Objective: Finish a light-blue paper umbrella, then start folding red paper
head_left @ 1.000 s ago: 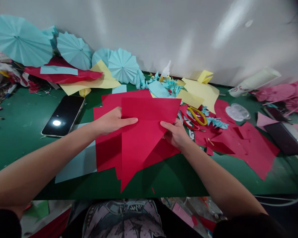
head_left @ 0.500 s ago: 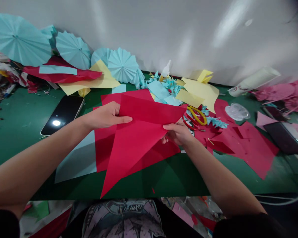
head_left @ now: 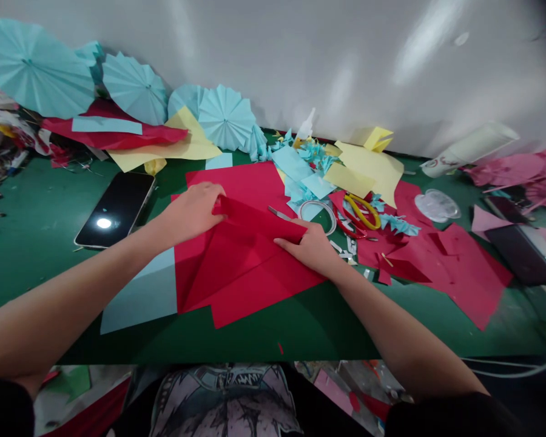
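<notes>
Between my hands is a folded red paper sheet [head_left: 255,226], low over other flat red sheets [head_left: 241,303] on the green table. My left hand [head_left: 198,209] pinches its upper left corner, fingers curled over the edge. At the right end of the fold, my right hand [head_left: 312,246] grips the paper with the thumb on the near side. A thin metal blade or tip [head_left: 279,213] shows just beyond the fold; the rest of it is hidden. A roll of tape [head_left: 318,215] and yellow-and-red-handled scissors [head_left: 361,211] lie beside my right hand.
A phone [head_left: 117,209] lies left of my left arm. Pleated blue paper fans [head_left: 225,118] line the wall. A glue bottle [head_left: 306,126], yellow sheets [head_left: 377,167], blue scraps and red offcuts [head_left: 468,267] cover the back and right. Light blue paper [head_left: 145,294] sticks out front left.
The red sheet has come down from a raised, tilted position onto the stack, and its upper edge is folded toward me. The tape roll and metal tip behind it are now uncovered.
</notes>
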